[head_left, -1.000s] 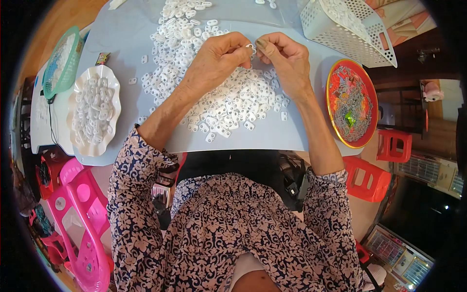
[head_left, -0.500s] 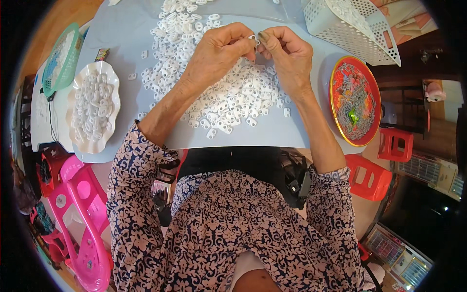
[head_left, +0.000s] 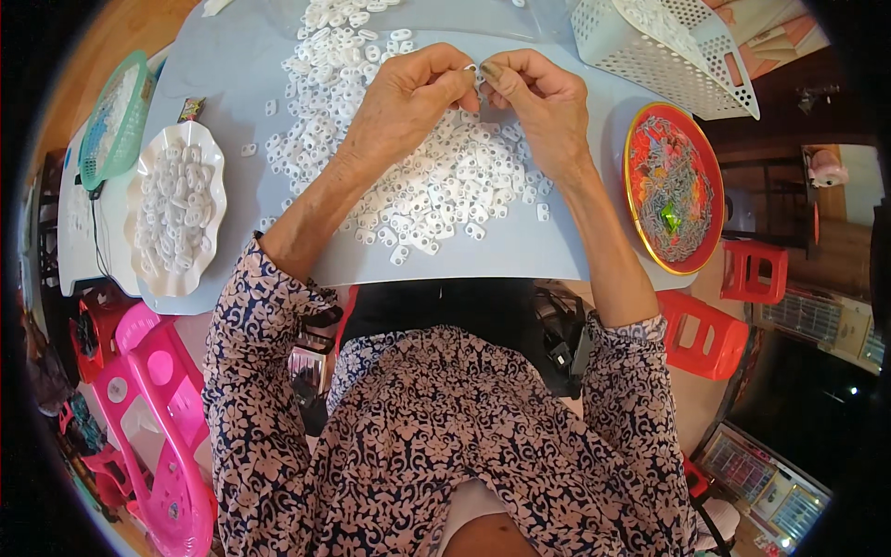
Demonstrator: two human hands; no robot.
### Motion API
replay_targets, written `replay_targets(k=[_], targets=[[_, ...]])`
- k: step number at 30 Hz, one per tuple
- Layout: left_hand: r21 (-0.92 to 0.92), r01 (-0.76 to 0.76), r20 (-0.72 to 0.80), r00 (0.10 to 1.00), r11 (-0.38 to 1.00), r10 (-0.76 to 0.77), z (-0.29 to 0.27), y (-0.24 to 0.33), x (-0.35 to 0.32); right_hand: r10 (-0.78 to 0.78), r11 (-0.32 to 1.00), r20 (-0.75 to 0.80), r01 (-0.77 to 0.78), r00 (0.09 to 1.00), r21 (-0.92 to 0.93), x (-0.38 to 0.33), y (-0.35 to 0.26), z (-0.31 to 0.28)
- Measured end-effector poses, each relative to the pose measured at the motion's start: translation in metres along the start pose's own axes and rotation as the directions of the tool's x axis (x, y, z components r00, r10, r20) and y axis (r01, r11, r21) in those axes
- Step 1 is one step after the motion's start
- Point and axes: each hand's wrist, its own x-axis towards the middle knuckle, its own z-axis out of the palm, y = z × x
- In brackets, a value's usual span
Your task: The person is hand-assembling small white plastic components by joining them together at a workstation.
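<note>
My left hand point(head_left: 408, 97) and my right hand point(head_left: 543, 102) meet above a wide heap of small white plastic pieces point(head_left: 418, 186) on a pale blue-grey tabletop point(head_left: 520, 255). Both hands pinch one small white piece point(head_left: 475, 72) between thumbs and fingertips. The piece is mostly hidden by my fingers.
A white scalloped dish point(head_left: 176, 209) full of white pieces sits at the left, a green mesh basket point(head_left: 116, 116) beyond it. A red round tray point(head_left: 673, 190) with small metal parts lies at the right. A white perforated basket point(head_left: 668, 46) stands far right. Pink and red plastic stools point(head_left: 710, 325) stand around the table.
Both hands have drifted slightly toward the far side of the table while staying pinched together on the small piece.
</note>
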Motion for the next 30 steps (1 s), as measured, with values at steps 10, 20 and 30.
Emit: replay_targets(k=[10,20,30], targets=[[0.108,-0.002,-0.007,1.0,0.994,0.003,-0.0008,-0.0046,0.0002,-0.029,1.0,0.01,0.029,1.0,0.005,0.0008,0.0042,0.0006],[0.069,-0.029,-0.049,0.998,0.997,0.033,0.0027,0.0002,-0.0012,-0.023,0.999,0.013,0.022,1.0,0.028,-0.0013,0.0009,0.0032],[0.097,-0.006,-0.036,0.999,0.995,0.009,0.0013,-0.0026,-0.0034,-0.01,0.999,0.018,0.011,1.0,-0.047,0.0004,0.0008,-0.0001]])
